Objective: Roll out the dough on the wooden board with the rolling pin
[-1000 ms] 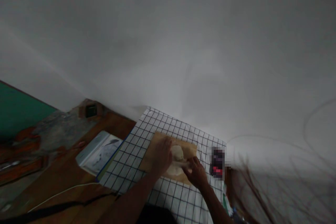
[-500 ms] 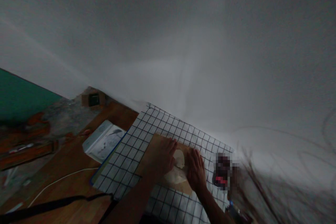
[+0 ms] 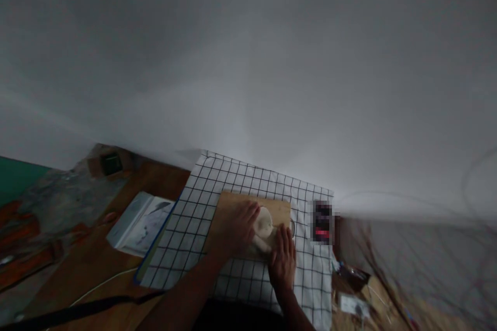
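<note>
A pale, soft, dough-like piece (image 3: 264, 221) lies on a wooden board (image 3: 229, 204); its far part is flat and rounded, and a thicker fold or roll shows along its near side. From the left, my left hand (image 3: 245, 221) rests with fingers stretched out, fingertips at the piece's left edge. My right hand (image 3: 283, 256) lies on the right part of the board, fingers extended, touching or very close to the piece's near right end. The thumbs and the undersides of both hands are hard to make out in the dim light.
Under the board is a black-and-white checked cloth (image 3: 186, 227). A grey-white box or booklet (image 3: 142, 222) lies left on the wooden table (image 3: 97, 264), near a pale cable and a dark strap. A blurred-out dark and red object (image 3: 322, 222) stands right. A white wall (image 3: 248, 88) rises behind.
The view has shifted and levelled slightly. The piece's near side, spread flat earlier, now appears as a thicker fold or roll. My right hand sits lower relative to the board.
</note>
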Demonstrator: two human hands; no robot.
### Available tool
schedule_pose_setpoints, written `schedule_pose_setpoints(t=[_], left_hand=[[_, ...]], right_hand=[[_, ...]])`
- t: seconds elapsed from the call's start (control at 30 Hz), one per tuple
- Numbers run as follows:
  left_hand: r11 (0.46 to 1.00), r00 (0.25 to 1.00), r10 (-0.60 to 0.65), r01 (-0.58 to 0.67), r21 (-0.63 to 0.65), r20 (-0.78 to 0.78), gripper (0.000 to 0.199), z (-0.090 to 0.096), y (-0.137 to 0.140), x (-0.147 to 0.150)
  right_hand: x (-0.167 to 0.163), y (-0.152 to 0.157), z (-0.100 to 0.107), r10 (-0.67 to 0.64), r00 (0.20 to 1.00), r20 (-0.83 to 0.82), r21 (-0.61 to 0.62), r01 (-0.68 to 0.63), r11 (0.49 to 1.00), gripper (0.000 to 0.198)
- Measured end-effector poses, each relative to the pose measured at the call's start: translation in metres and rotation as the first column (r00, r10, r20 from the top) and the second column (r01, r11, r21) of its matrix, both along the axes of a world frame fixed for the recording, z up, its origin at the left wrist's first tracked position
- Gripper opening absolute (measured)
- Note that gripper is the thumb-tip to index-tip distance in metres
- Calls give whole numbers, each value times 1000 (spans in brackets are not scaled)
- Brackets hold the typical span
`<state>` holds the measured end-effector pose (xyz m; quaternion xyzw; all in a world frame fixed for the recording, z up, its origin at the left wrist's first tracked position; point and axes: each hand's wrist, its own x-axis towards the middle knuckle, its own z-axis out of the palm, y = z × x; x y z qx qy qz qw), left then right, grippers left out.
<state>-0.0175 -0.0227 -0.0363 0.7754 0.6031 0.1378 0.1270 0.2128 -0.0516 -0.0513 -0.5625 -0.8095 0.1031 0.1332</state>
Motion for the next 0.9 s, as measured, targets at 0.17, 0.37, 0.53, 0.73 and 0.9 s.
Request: schedule_pose_setpoints(t=[0.17,0.37,0.53,0.73,0.9], left_hand=[[996,999,-53,53,69,-14,64,-8,-20,-7],[996,996,-62,66,66,-60,61,-7,-41,-13],[998,999,-11,14,67,-48,58,-5,-32,-5],[994,996,80,-77,75,-37,60,-8,-26,4],[986,988,154,-153,67,-4,63,-3,-36,10]], right_hand=[[-12,-37,-10,-125,992,23,-4,126,992,59],[-15,-57,-13,-127,992,26,-9,128,992,58],[-5,-28,-11,-98,995,15,22,98,995,60],[10,31,-4,33,996,88,29,-36,999,64],[9,83,16,253,958,136,23,-258,966,64]])
